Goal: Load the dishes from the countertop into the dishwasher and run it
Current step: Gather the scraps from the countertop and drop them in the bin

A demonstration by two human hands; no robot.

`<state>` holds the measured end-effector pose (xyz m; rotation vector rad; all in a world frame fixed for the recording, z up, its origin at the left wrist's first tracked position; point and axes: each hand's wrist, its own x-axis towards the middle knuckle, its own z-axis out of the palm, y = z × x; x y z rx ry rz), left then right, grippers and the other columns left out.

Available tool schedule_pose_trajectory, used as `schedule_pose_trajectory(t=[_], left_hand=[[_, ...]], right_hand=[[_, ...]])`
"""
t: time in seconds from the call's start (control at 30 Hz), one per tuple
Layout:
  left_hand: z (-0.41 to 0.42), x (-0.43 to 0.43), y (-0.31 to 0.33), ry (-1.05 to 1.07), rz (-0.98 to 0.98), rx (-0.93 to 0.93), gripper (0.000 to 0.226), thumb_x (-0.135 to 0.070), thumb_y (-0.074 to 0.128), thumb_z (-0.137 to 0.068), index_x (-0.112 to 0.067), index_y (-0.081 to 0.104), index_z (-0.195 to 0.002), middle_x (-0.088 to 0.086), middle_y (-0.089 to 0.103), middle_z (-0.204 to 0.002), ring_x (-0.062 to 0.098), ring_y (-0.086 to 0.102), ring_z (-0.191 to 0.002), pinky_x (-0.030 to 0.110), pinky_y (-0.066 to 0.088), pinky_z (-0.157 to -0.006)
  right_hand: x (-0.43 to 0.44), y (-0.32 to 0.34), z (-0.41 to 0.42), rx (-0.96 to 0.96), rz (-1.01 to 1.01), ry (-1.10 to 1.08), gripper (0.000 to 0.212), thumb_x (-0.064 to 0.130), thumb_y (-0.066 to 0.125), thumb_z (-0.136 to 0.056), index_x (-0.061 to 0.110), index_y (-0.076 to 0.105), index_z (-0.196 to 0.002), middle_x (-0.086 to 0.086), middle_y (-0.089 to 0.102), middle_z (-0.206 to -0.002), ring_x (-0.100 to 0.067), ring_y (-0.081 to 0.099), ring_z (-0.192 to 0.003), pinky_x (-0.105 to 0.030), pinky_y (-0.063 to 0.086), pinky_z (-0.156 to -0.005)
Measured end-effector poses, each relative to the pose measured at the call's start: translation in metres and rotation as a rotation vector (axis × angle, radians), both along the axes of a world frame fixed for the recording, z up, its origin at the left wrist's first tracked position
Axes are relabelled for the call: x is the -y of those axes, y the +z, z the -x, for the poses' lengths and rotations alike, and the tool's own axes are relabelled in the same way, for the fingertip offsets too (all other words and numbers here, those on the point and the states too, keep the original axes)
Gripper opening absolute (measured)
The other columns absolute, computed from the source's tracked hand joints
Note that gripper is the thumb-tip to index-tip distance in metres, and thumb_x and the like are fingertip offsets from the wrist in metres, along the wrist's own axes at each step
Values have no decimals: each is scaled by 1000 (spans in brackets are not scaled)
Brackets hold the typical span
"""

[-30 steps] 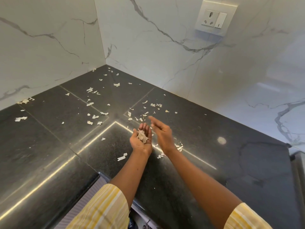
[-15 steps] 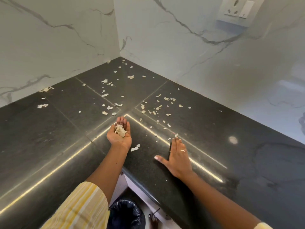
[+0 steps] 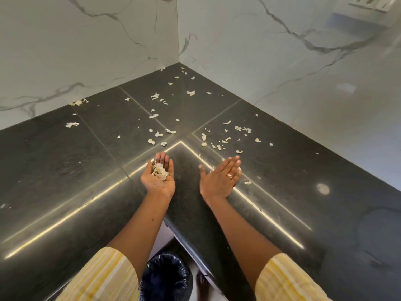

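- No brand, label or writing can be read anywhere; the socket plate (image 3: 373,3) at the top right is cut off by the frame.
- The left hand (image 3: 158,175) is palm up and cupped over the counter (image 3: 65,170), loosely cradling a small heap of pale peels (image 3: 160,170) rather than clenching it.
- The right hand (image 3: 219,180) is flat and spread, fingers together, thumb out, tilted on its little-finger edge at the counter, with nothing in it; a ring shows on one finger.
- Both forearms reach forward from yellow striped sleeves (image 3: 104,276).
- More scraps (image 3: 225,140) lie scattered towards the corner where the two marble walls (image 3: 86,51) meet.
- The dark counter is otherwise bare; no dishes or dishwasher are in view.
- Its front edge forms an inside corner under the forearms, and below it stands a bin (image 3: 165,276) with a black liner, a bare foot (image 3: 202,287) beside it.
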<state>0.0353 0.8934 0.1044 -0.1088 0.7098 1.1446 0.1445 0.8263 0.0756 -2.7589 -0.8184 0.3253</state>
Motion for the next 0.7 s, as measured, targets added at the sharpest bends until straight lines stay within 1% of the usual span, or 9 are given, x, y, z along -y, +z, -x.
schedule_pose_trajectory(t=[0.07, 0.13, 0.27, 0.33, 0.4, 0.5, 0.63, 0.7], left_hand=[[-2, -2, -1, -5, 6, 5, 38, -23, 32, -99, -5, 66, -93, 6, 71, -74, 15, 66, -78, 26, 53, -83], [-4, -6, -3, -6, 14, 6, 39, -23, 33, -99, -4, 66, -94, 6, 71, -73, 16, 65, -79, 27, 53, -84], [-10, -15, -3, 6, 22, 13, 39, -23, 32, -99, -4, 65, -93, 7, 71, -73, 16, 65, -78, 26, 53, -83], [-14, -21, -2, 1, 19, 3, 39, -23, 31, -99, -5, 65, -91, 6, 72, -71, 15, 67, -72, 26, 53, -81], [-18, -27, 0, -6, 12, -3, 39, -23, 31, -99, -6, 65, -90, 5, 72, -71, 14, 69, -66, 26, 52, -81], [-25, -35, 2, -3, 3, 0, 40, -23, 31, -99, -6, 65, -89, 6, 72, -72, 15, 67, -73, 26, 53, -80], [-34, -39, 3, -5, 2, -13, 40, -24, 31, -100, -5, 65, -88, 6, 71, -73, 16, 65, -78, 27, 52, -83], [-37, -38, 3, -15, 2, -11, 40, -23, 31, -99, -6, 65, -88, 6, 71, -74, 16, 65, -78, 27, 53, -82]], right_hand=[[13, -4, -26, 40, 41, -35, 95, 66, 22, -90, -4, -14, -143, -20, -22, -151, -31, -20, -141, -43, -18, -110], [30, -7, -47, 36, 36, -98, 98, 69, 20, -87, -3, -14, -143, -19, -22, -152, -30, -20, -141, -43, -17, -110], [52, 1, -66, -121, -106, -254, 107, 74, 28, -82, -5, -9, -145, -20, -13, -154, -30, -12, -143, -43, -7, -115], [55, 1, -58, -172, -82, -232, 114, 77, 31, -78, -6, -10, -144, -20, -12, -154, -30, -12, -143, -42, -6, -116], [51, -3, -45, -146, 10, -153, 119, 82, 29, -75, -7, -12, -143, -22, -13, -153, -32, -13, -143, -43, -6, -117], [32, -6, -40, -81, 85, -100, 119, 83, 25, -74, -8, -11, -143, -25, -12, -153, -34, -12, -143, -44, -5, -116], [-3, -7, -59, -57, 47, -99, 111, 77, 25, -81, -8, -7, -144, -24, -10, -153, -34, -10, -143, -44, -5, -116], [-18, -8, -73, -61, 35, -98, 108, 76, 23, -82, -7, -7, -144, -23, -10, -154, -33, -10, -143, -43, -6, -116]])
